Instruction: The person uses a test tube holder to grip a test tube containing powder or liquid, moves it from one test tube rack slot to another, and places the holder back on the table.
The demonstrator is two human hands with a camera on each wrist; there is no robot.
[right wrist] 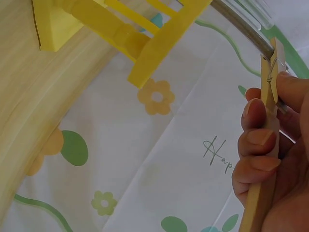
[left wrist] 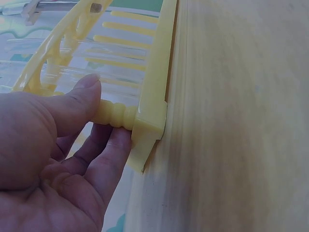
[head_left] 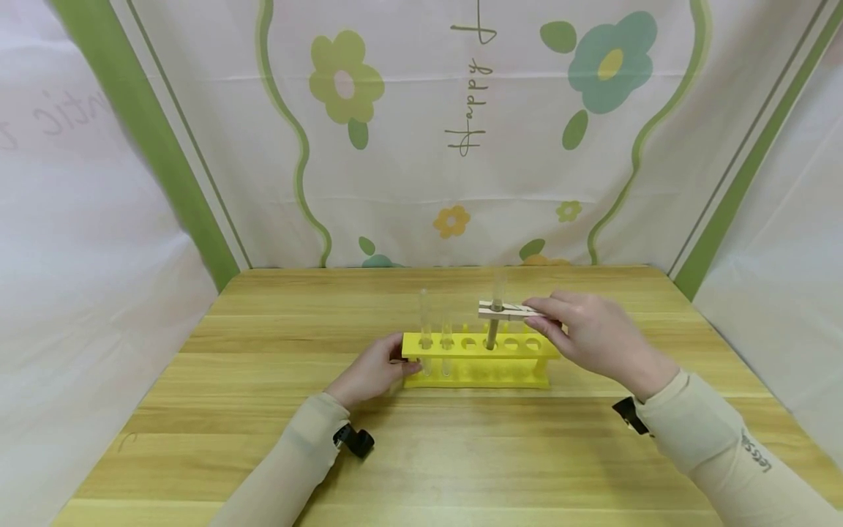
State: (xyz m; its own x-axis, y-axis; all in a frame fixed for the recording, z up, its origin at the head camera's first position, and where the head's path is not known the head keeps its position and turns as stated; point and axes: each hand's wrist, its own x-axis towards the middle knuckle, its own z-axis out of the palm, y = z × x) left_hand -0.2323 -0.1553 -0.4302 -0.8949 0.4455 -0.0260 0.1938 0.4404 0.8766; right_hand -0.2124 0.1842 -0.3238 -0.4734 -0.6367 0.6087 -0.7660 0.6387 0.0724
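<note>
A yellow test tube rack (head_left: 474, 353) stands on the wooden table. My left hand (head_left: 372, 371) grips its left end, thumb and fingers around the ridged post (left wrist: 116, 115) in the left wrist view. My right hand (head_left: 596, 333) holds a wooden test tube clamp (head_left: 520, 313), its fingers curled round the handle (right wrist: 260, 205) in the right wrist view. Clamped in the jaws is a test tube (head_left: 492, 333) with grey-brown contents, nearly upright, its lower end at a middle hole of the rack. Two clear test tubes, one on the far left (head_left: 424, 315) and one beside it (head_left: 446, 335), stand in the rack.
The wooden table (head_left: 263, 410) reaches back to a white cloth (head_left: 395, 161) printed with flowers. More cloth hangs at the left and right sides. Short yellow pegs (head_left: 505, 329) rise along the rack's back. Each wrist carries a black camera strap.
</note>
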